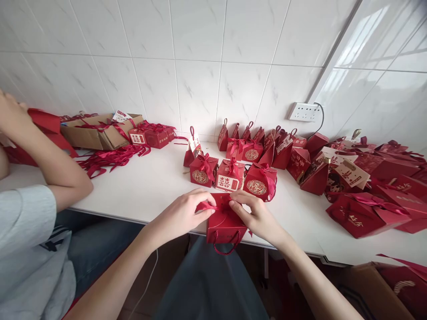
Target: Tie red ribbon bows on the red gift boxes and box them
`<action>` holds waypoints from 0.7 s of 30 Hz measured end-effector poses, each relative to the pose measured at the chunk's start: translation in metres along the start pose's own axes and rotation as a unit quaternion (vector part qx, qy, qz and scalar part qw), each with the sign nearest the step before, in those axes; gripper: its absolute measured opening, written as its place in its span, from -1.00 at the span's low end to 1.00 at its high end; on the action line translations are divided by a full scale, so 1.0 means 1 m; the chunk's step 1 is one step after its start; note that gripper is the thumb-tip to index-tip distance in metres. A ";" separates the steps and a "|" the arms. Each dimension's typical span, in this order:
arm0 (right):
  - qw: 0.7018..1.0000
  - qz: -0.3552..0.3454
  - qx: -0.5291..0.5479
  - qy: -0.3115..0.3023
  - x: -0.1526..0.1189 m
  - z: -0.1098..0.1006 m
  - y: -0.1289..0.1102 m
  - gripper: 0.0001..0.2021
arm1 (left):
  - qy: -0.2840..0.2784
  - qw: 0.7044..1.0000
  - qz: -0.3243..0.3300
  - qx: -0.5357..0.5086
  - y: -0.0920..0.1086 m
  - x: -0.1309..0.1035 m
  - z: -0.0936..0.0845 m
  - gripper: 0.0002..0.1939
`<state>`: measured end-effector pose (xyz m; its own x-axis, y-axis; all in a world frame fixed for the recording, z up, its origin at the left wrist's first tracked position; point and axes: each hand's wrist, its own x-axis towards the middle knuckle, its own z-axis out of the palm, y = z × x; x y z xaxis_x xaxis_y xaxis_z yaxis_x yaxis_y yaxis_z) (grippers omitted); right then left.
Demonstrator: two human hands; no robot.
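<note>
A red gift box (pixel 224 222) with a twisted rope handle hanging at its near side rests at the table's front edge. On its top left, my left hand (pixel 190 211) pinches a red ribbon (pixel 207 205) between thumb and fingers. My right hand (pixel 251 213) lies over the box's top right, its thumb and fingertips closed together on the ribbon near the middle of the lid. Just beyond the box stand three red boxes (pixel 231 175) with bows on top.
Many red boxes (pixel 373 211) crowd the right side. At left are a cardboard tray (pixel 90 138), loose red ribbons (pixel 110 160) and another person's bent arm (pixel 63 164). A power strip (pixel 303 112) is on the tiled wall. An open carton (pixel 363 284) sits lower right.
</note>
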<state>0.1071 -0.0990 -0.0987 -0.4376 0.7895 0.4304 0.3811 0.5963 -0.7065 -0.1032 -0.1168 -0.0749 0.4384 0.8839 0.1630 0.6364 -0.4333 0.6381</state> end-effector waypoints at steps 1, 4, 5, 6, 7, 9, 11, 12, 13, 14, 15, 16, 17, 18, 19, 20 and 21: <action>1.000 -0.002 -0.005 -0.005 -0.001 0.000 -0.001 -0.70 | 0.007 1.000 0.002 0.010 0.001 0.000 -0.001 -0.84; 1.000 -0.004 -0.022 -0.003 -0.001 0.001 0.000 -0.73 | 0.022 0.999 0.011 0.027 0.004 0.002 -0.003 -0.77; 1.000 -0.005 -0.024 0.000 -0.001 0.001 0.001 -0.73 | 0.026 0.999 0.016 0.027 0.006 0.004 -0.003 -0.76; 1.000 -0.004 -0.022 0.003 -0.001 0.002 0.002 -0.72 | 0.031 0.999 0.022 0.022 0.007 0.006 -0.003 -0.76; 1.000 -0.002 -0.017 0.005 0.000 0.002 0.003 -0.72 | 0.034 0.999 0.023 0.012 0.009 0.009 -0.002 -0.77; 1.000 0.005 -0.006 0.011 0.000 0.004 0.005 -0.71 | 0.037 0.999 0.011 -0.020 0.012 0.014 0.001 -0.78; 1.000 0.011 0.001 0.013 0.001 0.005 0.005 -0.71 | 0.033 0.998 -0.008 -0.054 0.014 0.020 0.004 -0.75; 1.000 0.012 0.003 0.011 0.001 0.005 0.005 -0.71 | 0.030 0.997 -0.013 -0.068 0.014 0.022 0.005 -0.73; 1.000 0.012 0.005 0.008 0.002 0.005 0.005 -0.72 | 0.027 0.997 -0.014 -0.075 0.014 0.024 0.006 -0.72; 1.000 0.012 0.007 0.004 0.002 0.005 0.004 -0.72 | 0.027 0.997 -0.010 -0.078 0.014 0.026 0.007 -0.73; 1.000 0.011 0.009 0.001 0.002 0.005 0.004 -0.73 | 0.027 0.997 -0.005 -0.076 0.014 0.027 0.008 -0.75; 1.000 0.011 0.011 -0.001 0.002 0.005 0.003 -0.74 | 0.028 0.997 0.001 -0.073 0.013 0.028 0.009 -0.77; 1.000 0.012 0.015 -0.003 0.002 0.005 0.003 -0.75 | 0.030 0.997 0.006 -0.070 0.013 0.028 0.009 -0.79; 1.000 0.013 0.019 -0.003 0.002 0.005 0.003 -0.76 | 0.033 0.997 0.011 -0.069 0.013 0.029 0.009 -0.80; 1.000 0.013 0.023 -0.004 0.001 0.004 0.002 -0.77 | 0.037 0.997 0.015 -0.069 0.012 0.029 0.010 -0.80; 1.000 0.014 0.027 -0.006 0.001 0.004 0.002 -0.76 | 0.040 0.997 0.017 -0.071 0.012 0.029 0.010 -0.80; 0.999 0.016 0.030 -0.008 0.000 0.004 0.002 -0.76 | 0.042 0.996 0.017 -0.074 0.011 0.029 0.011 -0.80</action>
<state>0.1041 -0.0984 -0.1021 -0.4391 0.8051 0.3987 0.3456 0.5610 -0.7522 -0.0770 -0.0982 -0.0710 0.3987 0.8839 0.2445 0.5196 -0.4374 0.7339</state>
